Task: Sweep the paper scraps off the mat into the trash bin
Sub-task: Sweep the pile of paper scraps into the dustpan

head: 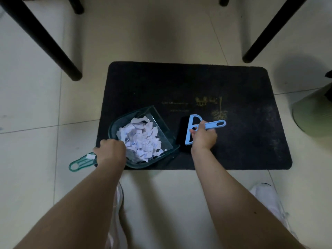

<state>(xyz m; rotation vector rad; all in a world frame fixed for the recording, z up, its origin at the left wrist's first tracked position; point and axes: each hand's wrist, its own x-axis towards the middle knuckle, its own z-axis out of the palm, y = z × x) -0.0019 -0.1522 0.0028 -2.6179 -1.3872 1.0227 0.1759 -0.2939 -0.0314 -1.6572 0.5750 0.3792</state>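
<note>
White paper scraps (142,140) lie heaped inside the teal dustpan (143,137), which sits on the lower left corner of the black mat (233,87), left of frame centre. Left hand (110,152) grip is clenched around the dustpan handle. Right hand (203,136) grip is clenched around the blue brush (193,129) handle, bristles on the mat beside the dustpan mouth. A pale green trash bin (314,117) shows at the right edge.

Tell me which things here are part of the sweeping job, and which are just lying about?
Part of the job: mat, paper scraps, dustpan, brush, green bin.
Just there: chair legs, white shoes.
</note>
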